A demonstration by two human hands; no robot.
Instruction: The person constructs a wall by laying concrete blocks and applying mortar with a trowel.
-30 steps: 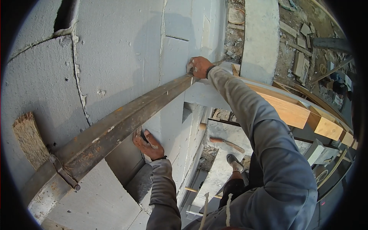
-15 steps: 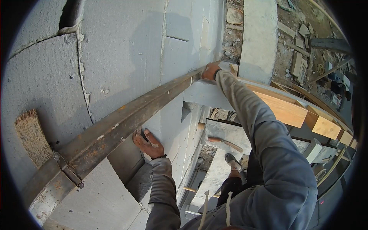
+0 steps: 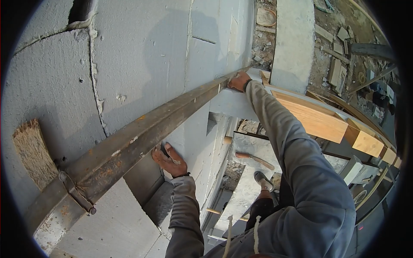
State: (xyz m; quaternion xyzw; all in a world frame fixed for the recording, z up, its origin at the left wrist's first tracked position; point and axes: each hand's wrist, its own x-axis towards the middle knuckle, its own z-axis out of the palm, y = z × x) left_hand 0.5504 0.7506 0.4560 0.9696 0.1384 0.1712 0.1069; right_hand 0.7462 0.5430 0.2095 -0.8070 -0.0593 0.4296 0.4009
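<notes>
A long, rusty steel beam (image 3: 146, 124) runs diagonally along the pale grey block wall (image 3: 137, 64). At its far end my right hand (image 3: 238, 81) is closed round the beam's edge, fingers partly hidden. My left hand (image 3: 172, 161) lies below the beam's middle, against the pale block face (image 3: 189, 137) beside a recess. Its thumb and fingers are apart, with nothing in them. Near the beam's close end, bent wire and nails (image 3: 77, 193) sit on its side, and a rough wood piece (image 3: 33, 152) sticks out from behind it.
Below me, a hand tool with a wooden handle (image 3: 254, 160) lies on a grey board near my foot (image 3: 263, 181). Timber formwork (image 3: 309, 116) extends to the right. A concrete ledge (image 3: 294, 43) and rubble with wood scraps (image 3: 333, 69) lie beyond. The recess (image 3: 148, 182) opens under the beam.
The view has shifted slightly, so the scene sits a little further right. Both hands keep about the same places relative to the beam.
</notes>
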